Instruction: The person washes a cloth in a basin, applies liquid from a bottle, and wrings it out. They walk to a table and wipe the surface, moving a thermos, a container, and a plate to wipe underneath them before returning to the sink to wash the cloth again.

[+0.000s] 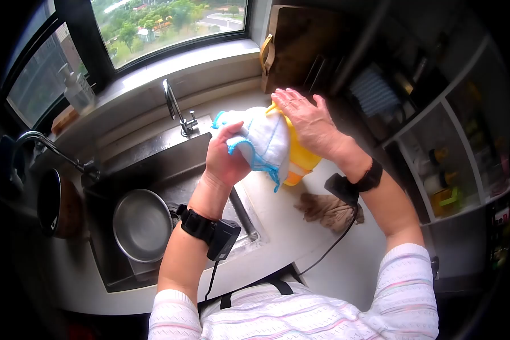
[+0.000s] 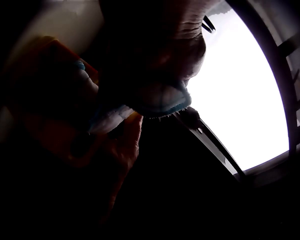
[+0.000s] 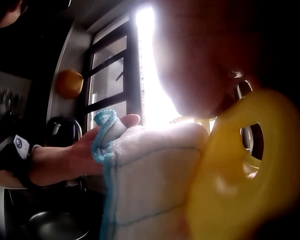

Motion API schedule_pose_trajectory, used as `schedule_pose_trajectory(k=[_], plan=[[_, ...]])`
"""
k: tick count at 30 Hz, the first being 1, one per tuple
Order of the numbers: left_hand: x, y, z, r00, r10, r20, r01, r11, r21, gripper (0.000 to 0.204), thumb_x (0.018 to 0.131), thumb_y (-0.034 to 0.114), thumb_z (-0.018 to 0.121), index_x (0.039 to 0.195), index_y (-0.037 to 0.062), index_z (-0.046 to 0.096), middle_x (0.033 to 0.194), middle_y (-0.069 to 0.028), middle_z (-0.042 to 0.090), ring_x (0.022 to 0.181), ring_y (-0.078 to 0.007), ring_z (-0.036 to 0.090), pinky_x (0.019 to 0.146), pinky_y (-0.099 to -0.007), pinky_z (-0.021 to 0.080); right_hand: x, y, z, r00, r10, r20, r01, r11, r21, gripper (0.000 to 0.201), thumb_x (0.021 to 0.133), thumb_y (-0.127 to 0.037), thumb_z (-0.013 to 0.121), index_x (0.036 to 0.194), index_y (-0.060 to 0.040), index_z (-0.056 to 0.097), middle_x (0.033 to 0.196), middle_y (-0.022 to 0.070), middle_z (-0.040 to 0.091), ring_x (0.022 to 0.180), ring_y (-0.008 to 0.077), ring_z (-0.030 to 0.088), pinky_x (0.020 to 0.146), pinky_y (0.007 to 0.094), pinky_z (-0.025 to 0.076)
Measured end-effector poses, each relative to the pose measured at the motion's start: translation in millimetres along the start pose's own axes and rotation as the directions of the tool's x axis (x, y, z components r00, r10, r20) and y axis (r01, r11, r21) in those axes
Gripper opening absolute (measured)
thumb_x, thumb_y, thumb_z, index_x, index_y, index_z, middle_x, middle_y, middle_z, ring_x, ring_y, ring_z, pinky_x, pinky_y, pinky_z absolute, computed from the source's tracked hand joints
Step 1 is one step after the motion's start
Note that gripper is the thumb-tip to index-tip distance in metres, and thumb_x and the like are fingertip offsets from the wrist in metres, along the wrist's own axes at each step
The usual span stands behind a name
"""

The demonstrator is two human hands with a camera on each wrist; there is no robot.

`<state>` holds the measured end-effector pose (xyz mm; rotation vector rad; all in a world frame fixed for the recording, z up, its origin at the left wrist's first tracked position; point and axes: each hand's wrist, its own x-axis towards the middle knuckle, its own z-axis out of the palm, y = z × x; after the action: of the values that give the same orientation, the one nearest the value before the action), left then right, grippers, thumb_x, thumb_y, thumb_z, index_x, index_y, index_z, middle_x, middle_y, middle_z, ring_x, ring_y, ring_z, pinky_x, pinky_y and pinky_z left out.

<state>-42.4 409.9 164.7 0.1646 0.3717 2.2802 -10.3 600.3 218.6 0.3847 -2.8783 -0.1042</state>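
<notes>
A white cloth with blue edging (image 1: 263, 141) hangs over a yellow object (image 1: 301, 156) above the counter. My left hand (image 1: 226, 157) grips the cloth's near-left edge, thumb on top. The right hand (image 1: 311, 124) lies against the yellow object's right side, fingers extended at its top. In the right wrist view the cloth (image 3: 150, 172) touches the yellow object (image 3: 225, 190), which has an opening in it; the left hand (image 3: 82, 152) is beyond. The left wrist view is mostly dark, with part of the cloth (image 2: 162, 97) visible.
A metal pan (image 1: 143, 225) sits in the sink (image 1: 116, 277), with a faucet (image 1: 175, 110) behind. A crumpled brown cloth (image 1: 328, 211) lies on the counter (image 1: 277, 238). At the back are a wooden board (image 1: 289, 45) and, on the sill, a bottle (image 1: 76, 90); shelves (image 1: 464, 141) stand right.
</notes>
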Motion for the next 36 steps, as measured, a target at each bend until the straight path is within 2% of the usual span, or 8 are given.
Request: schedule_pose_trajectory(k=[10,15,19,24,26,29,31,36], plan=[[-18,1,5,0.999,0.041,0.026,-0.042,0.997,0.059,0.037,0.089,0.021,0.041,0.116,-0.003,0.05,0.113,-0.015,0.058,0.107,-0.028,0.055,0.099,-0.0421,0.038,1,-5,-5,0.995,0.091,0.038,-0.093,0.993,0.067,0.044,0.094,-0.014,0.037,0.138,-0.0174,0.034,0.144,0.0042,0.032,0.135,0.024,0.025,0.106,0.0584,0.017],[-100,19,-4,0.994,0.098,-0.056,-0.097,0.995,0.021,0.035,0.086,0.019,0.045,0.112,-0.0032,0.052,0.11,-0.0152,0.059,0.103,-0.0285,0.057,0.097,-0.0422,0.039,-5,11,-6,0.966,0.034,-0.255,0.083,0.897,0.434,0.065,0.074,0.01,0.038,0.136,-0.0096,0.034,0.139,0.0146,0.037,0.126,0.0292,0.04,0.107,0.0331,0.031],[-203,35,-22,0.941,0.222,-0.256,-0.199,0.974,0.112,0.032,0.086,0.021,0.049,0.11,0.0002,0.054,0.105,-0.0111,0.061,0.098,-0.0233,0.059,0.093,-0.0386,0.043,-13,13,-37,0.986,0.107,-0.131,-0.017,0.833,0.553,0.062,0.074,0.007,0.042,0.131,-0.0148,0.046,0.133,0.0063,0.047,0.119,0.0191,0.046,0.087,0.025,0.043],[-336,60,-21,0.847,0.377,-0.376,-0.233,0.897,0.376,0.042,0.085,0.034,0.053,0.118,0.0073,0.052,0.109,-0.0078,0.056,0.107,-0.0251,0.051,0.093,-0.0388,0.043,79,19,-112,0.944,-0.329,0.024,0.274,0.824,0.496,0.046,0.083,-0.009,0.05,0.128,-0.0184,0.049,0.133,0.0025,0.047,0.124,0.0199,0.042,0.097,0.0315,0.039],[-389,65,-16,0.827,0.445,-0.343,-0.267,0.849,0.456,0.044,0.087,0.038,0.05,0.12,0.0091,0.051,0.112,-0.0066,0.054,0.111,-0.0252,0.049,0.094,-0.0392,0.043,128,-32,-158,0.944,-0.319,0.086,0.284,0.916,0.284,0.051,0.088,-0.04,0.053,0.13,-0.0138,0.046,0.134,0.0064,0.045,0.127,0.0225,0.039,0.101,0.0396,0.037],[-475,75,-14,0.834,0.551,-0.01,-0.416,0.642,0.644,0.04,0.092,0.042,0.043,0.12,0.0164,0.053,0.117,-0.0052,0.05,0.115,-0.0242,0.047,0.094,-0.0383,0.044,86,-227,-197,0.94,-0.293,-0.174,0.339,0.854,0.394,0.042,0.085,-0.012,0.052,0.122,0.0089,0.046,0.12,0.0203,0.053,0.111,0.0291,0.054,0.088,0.0403,0.047],[-530,71,-58,0.815,0.556,0.164,-0.511,0.557,0.655,0.037,0.094,0.041,0.04,0.119,0.0179,0.053,0.119,-0.0053,0.048,0.115,-0.0235,0.047,0.094,-0.0382,0.045,131,-314,-195,0.871,-0.49,-0.034,0.419,0.706,0.571,0.039,0.087,-0.011,0.049,0.12,0.0105,0.047,0.117,0.0213,0.054,0.106,0.0291,0.057,0.086,0.0387,0.048],[-711,24,-56,0.659,0.716,-0.232,-0.592,0.683,0.427,0.03,0.089,0.031,0.05,0.11,0.0119,0.059,0.115,-0.0045,0.054,0.109,-0.0218,0.05,0.097,-0.0389,0.042,66,-553,-159,0.448,-0.894,0.02,0.684,0.357,0.636,0.046,0.089,-0.026,0.056,0.129,-0.0083,0.042,0.126,0.0131,0.051,0.104,0.0268,0.058,0.073,0.032,0.053]])
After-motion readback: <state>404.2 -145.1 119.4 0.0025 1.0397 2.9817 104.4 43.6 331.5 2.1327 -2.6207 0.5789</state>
